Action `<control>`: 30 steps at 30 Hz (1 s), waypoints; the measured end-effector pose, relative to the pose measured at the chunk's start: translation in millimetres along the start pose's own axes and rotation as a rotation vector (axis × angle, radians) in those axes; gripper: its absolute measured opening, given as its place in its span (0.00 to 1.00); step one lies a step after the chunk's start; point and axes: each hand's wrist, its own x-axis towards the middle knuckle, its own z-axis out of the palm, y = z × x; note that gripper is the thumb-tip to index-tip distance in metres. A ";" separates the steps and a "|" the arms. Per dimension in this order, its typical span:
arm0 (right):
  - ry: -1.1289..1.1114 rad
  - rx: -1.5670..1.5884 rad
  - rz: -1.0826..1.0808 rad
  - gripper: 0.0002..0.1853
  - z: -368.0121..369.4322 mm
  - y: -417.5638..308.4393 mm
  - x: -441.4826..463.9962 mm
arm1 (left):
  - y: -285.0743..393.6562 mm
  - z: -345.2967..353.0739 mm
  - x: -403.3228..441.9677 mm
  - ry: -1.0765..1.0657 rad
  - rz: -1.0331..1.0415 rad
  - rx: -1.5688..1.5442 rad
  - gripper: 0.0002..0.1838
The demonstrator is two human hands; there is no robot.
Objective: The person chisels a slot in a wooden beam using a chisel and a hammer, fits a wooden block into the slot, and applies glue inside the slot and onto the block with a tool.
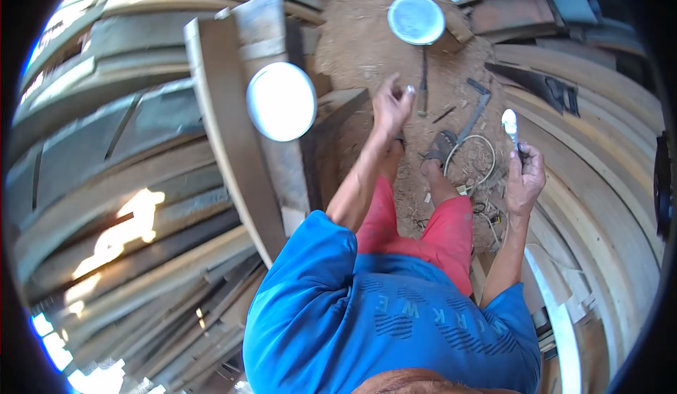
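Observation:
My right hand [527,175], at the right, is closed around the dark handle of a small brush [510,126], which points upward with a thick white coating on its head. My left hand [393,105] is stretched forward over the dirt floor, its fingers partly bent and apart. A small white spot shows at one fingertip; whether it is paint or an object is unclear. To the left of that hand, a round white disc [282,102] sits on upright wooden boards. Another white disc [416,19], bluish with a rim, lies farther ahead.
A long-handled tool [424,83] lies on the floor, near an angled metal bar [477,112] and a looped cable [486,155] by my foot. A handsaw [562,96] rests at the right. Stacked planks [127,154] line both sides, with wooden boards [236,126] standing at the left.

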 end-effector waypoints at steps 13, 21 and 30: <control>-0.355 0.038 -0.317 0.10 67.9 -169.9 -12.8 | -122.0 -227.5 -315.5 0.487 -0.057 0.734 0.50; -0.524 0.000 -0.474 0.08 89.7 -224.7 -52.5 | -142.2 -235.3 -309.1 0.381 -0.382 0.680 0.63; -0.680 0.031 -0.708 0.10 70.6 -293.2 -98.9 | -15.9 -242.6 -338.0 0.507 0.094 0.030 0.58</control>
